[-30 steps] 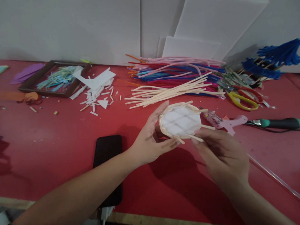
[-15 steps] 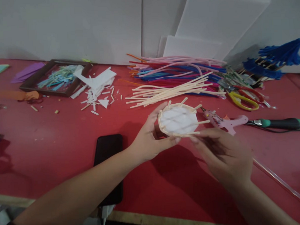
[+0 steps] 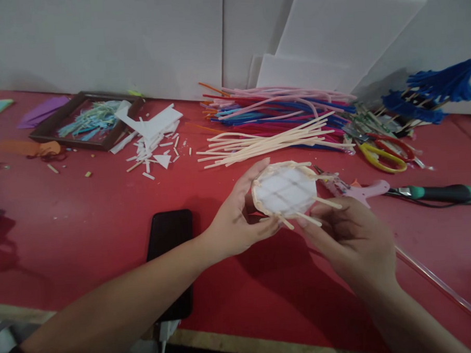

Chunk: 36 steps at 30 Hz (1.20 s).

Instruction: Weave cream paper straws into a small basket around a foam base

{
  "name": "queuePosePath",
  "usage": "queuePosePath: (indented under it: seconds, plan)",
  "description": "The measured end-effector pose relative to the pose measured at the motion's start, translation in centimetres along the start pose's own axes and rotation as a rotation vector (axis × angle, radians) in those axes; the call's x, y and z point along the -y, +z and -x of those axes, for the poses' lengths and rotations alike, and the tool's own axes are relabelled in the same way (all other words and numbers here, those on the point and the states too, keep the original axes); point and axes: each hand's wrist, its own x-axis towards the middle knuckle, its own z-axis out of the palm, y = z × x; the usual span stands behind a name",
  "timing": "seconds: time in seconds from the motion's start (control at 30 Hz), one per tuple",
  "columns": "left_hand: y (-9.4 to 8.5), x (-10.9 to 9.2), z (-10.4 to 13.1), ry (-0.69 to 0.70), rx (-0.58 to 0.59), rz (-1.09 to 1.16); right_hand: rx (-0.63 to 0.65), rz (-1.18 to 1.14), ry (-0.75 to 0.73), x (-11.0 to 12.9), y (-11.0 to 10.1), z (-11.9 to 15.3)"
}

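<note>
Work on our small round piece [image 3: 255, 196] looks well advanced, as we judge it; it is held up near the middle of our view, above the red table [image 3: 232, 291]; pale stems wrap the rim around its white base [image 3: 286, 187], and from about 7 to 12 o'clock that rim seems finished; between 1 and 6 o'clock several stem ends [image 3: 329, 202] stick out, so we take those as what is left.

Our left hand [image 3: 233, 221] grips the piece from 8 o'clock, thumb along the lower rim, forefinger at the upper left; our right hand [image 3: 353, 236] sits at 4 o'clock, its fingers narrow beside the lower rim; whether they pinch a stem we cannot tell; spare pale stems [image 3: 273, 142] lie at 12 o'clock, yellow-handled scissors [image 3: 375, 165] between 2 and 3, a phone [image 3: 170, 229] at 8, farther out.
</note>
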Motion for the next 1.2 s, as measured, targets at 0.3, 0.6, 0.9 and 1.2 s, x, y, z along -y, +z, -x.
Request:
queuePosePath:
  seconds: [0.3, 0.6, 0.9, 1.2]
  plan:
    - [-0.1, 0.1, 0.1, 0.078, 0.021, 0.017, 0.054, 0.019, -0.046, 0.1, -0.4, -0.2]
    - [-0.2, 0.5, 0.3, 0.126, 0.073, -0.010, 0.104, -0.144, 0.187, 0.4, -0.4, -0.3]
    - [-0.2, -0.2, 0.4, 0.066, 0.035, -0.076, 0.335, -0.419, 0.340, 1.1, -0.1, -0.9]
    - [0.2, -0.4, 0.4, 0.132, -0.031, -0.213, 0.248, -0.365, 0.334, 0.7, 0.1, -0.2]
